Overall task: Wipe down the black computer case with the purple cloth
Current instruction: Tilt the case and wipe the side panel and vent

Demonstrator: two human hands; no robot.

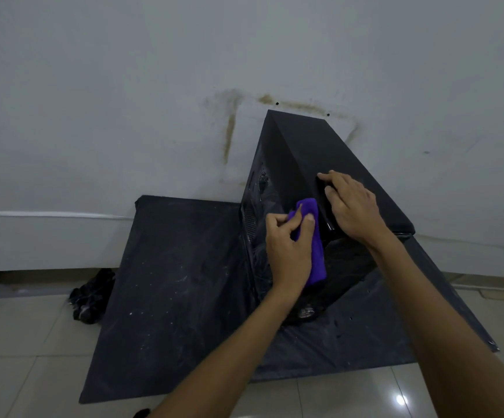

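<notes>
fuzzy purple cloth [312, 236] against matte, boxy black computer case [314, 146]

Plain indoor room, work done at floor level; home or small repair corner, cannot tell which. Floor [18, 342] is glossy beige tile with grout lines, and a ceiling light glare [401, 399] shows on it. Wall [124, 86] is bare, painted pale grey-white, with brown stains [229, 137] and two small dark holes [277, 103]. A white strip [48, 214] runs low along the wall. A dusty black sheet [169, 297] is spread on the tiles, and the black computer case [320, 146] stands on it against the wall. A dark crumpled bundle [92, 292] lies at the wall base.
</notes>
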